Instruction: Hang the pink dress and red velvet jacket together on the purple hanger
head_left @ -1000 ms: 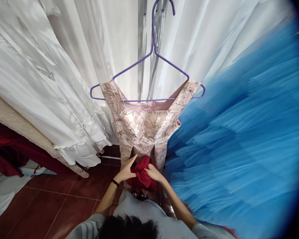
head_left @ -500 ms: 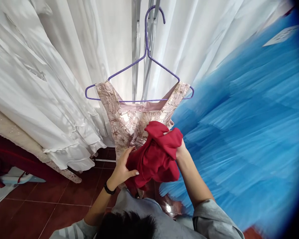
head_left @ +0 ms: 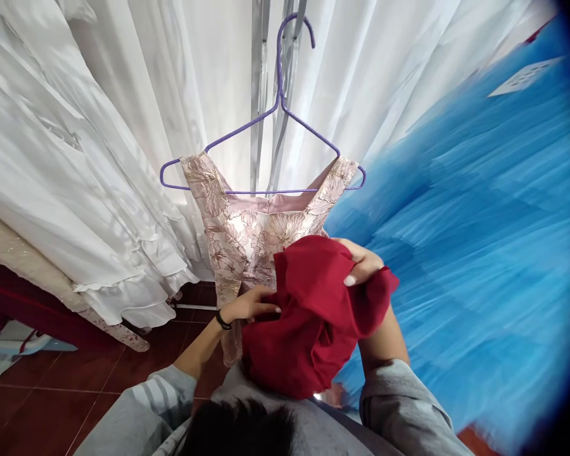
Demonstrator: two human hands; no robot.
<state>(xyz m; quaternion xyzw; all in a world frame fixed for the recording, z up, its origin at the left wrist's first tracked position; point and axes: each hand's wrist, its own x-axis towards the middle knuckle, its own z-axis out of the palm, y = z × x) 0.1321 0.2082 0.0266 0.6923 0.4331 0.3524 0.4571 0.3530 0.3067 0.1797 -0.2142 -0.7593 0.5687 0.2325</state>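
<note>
crumpled crimson fabric bundle (head_left: 308, 323) held up before the pale-pink floral brocade dress (head_left: 254, 237) on a purple wire hanger (head_left: 280, 95) | right hand (head_left: 365, 261): fingers grasp the bundle's upper right, thumb on top | left hand (head_left: 249, 305): fingers at its left side, grip unclear | best handling: pinch edges, ease folds apart, avoid snagging brocade

The right hand (head_left: 367, 261) has risen with the red cloth (head_left: 308, 316), which now spreads wider before the dress (head_left: 247, 237).
</note>
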